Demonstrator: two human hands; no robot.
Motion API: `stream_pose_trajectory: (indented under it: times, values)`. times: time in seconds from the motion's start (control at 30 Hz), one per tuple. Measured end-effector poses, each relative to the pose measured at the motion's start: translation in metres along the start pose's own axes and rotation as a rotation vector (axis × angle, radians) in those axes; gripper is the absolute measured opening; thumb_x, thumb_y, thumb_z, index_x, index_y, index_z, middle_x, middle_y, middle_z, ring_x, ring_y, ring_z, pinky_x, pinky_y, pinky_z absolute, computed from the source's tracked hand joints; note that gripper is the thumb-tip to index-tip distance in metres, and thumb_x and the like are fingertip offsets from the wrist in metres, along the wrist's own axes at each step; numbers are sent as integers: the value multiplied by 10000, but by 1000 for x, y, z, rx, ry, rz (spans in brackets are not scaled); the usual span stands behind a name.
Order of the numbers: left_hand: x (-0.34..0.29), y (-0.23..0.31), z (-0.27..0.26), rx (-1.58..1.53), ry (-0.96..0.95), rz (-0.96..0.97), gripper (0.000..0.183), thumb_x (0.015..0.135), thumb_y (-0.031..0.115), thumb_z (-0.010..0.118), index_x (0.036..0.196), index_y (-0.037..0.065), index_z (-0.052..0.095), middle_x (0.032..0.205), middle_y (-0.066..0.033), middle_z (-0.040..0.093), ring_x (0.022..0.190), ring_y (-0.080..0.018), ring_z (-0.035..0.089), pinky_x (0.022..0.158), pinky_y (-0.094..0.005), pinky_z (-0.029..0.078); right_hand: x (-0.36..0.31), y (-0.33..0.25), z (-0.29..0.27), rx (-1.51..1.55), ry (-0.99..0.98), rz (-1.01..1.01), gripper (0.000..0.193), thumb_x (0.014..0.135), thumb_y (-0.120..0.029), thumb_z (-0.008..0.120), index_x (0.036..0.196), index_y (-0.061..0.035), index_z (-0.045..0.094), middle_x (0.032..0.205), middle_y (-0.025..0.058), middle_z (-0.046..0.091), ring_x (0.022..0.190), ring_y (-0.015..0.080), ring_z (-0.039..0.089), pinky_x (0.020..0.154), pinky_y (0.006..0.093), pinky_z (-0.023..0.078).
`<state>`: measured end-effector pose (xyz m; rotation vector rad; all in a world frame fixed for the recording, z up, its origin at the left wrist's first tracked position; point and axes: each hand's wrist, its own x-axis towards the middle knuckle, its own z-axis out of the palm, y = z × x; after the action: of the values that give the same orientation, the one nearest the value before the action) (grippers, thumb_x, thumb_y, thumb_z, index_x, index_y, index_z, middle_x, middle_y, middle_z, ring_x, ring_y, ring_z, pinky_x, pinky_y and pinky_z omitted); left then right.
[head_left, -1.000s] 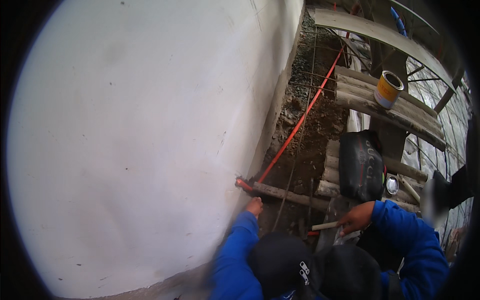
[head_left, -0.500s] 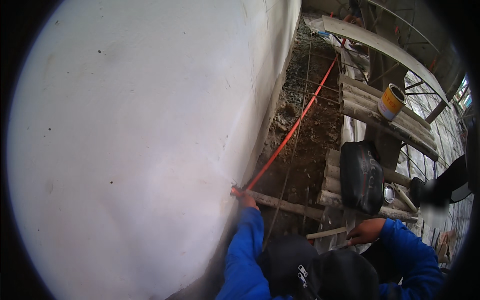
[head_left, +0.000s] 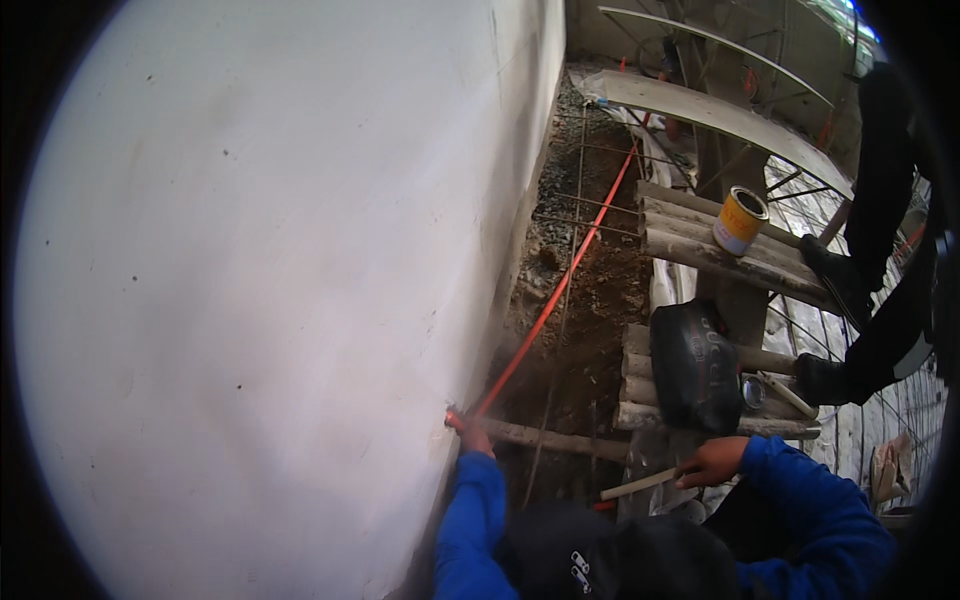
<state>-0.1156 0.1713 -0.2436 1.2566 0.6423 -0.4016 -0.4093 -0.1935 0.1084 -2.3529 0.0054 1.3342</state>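
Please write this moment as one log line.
left hand: at orange pipe, beside wall | right hand: holds pale stick | can: on ridged sheet

Fisheye head camera looking down and ahead from person's head, sitting fairly near left hand (head_left: 477,438) and right hand (head_left: 712,463), facing along white wall (head_left: 270,250).

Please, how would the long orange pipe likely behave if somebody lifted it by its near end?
The long orange pipe is probably fairly stiff, since it runs nearly straight along the brown soil. Being long and thin, it may still bow somewhat in the middle. Its surface looks smooth, so it could be slippery.
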Motion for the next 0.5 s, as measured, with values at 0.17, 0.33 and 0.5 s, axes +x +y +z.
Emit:
stream_pose_trajectory:
  times: [0.17,0.33,0.5]
  values:
    - [0,-8,-4,27,34,-69,665,1058,490,509,1494,-6,436,1470,-199,509,1340,-373,521,1080,-567,481,-3,2,5,1,-3,49,604,1015,-630,509,1360,-162,669,1219,181,729,1152,397,674,1019,462,503]
    - [17,-19,-5,18,54,-55,680,1049,498,525,1512,11,416,1484,-196,485,1343,-375,506,1054,-574,496,-2,5,9,-5,-10,46,616,1016,-638,498,1365,-159,666,1234,192,721,1174,404,663,1038,466,493]
    - [34,-32,-17,-21,-7,-117,638,1061,469,514,1535,56,408,1518,-179,460,1364,-348,488,1035,-581,508,-4,4,5,-13,-27,37,645,1025,-643,483,1398,-141,639,1227,200,720,1153,412,667,1028,473,495]
